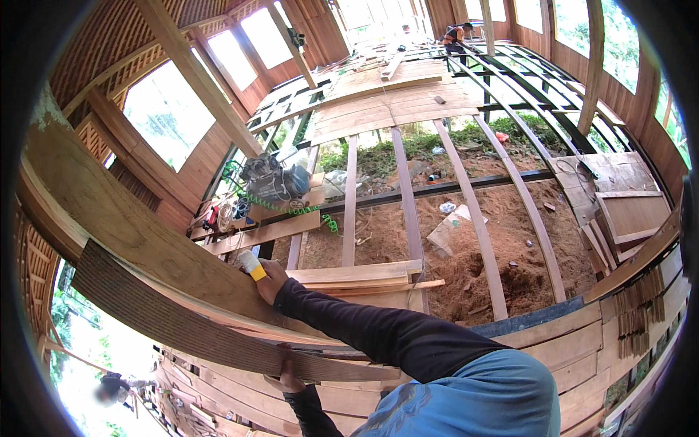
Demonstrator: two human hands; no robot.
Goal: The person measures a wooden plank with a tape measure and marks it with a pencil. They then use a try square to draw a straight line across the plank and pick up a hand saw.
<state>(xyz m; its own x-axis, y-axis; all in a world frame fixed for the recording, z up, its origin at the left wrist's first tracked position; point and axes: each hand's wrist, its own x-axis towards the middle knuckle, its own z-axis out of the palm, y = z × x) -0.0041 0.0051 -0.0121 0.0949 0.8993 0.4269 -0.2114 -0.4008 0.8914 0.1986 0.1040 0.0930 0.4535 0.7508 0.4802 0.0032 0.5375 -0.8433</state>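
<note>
My right hand (270,284) grips a small yellow-and-white hand tool (253,266) over a long wooden beam (145,240) that runs diagonally up the left; I cannot make out the tool's exact kind. A dark ribbed board (167,307) lies along the beam's near side. Lower down, my left hand (290,371) has its fingers on that ribbed board, gripping it. Just beyond my right hand, several pale planks (346,274) lie stacked.
Open floor joists (473,226) span soil and plants below. An air compressor (287,186) with green hose stands left of centre. Plywood panels (630,218) are at right. A worker (455,40) is at the far end; another person (109,390) is outside at lower left.
</note>
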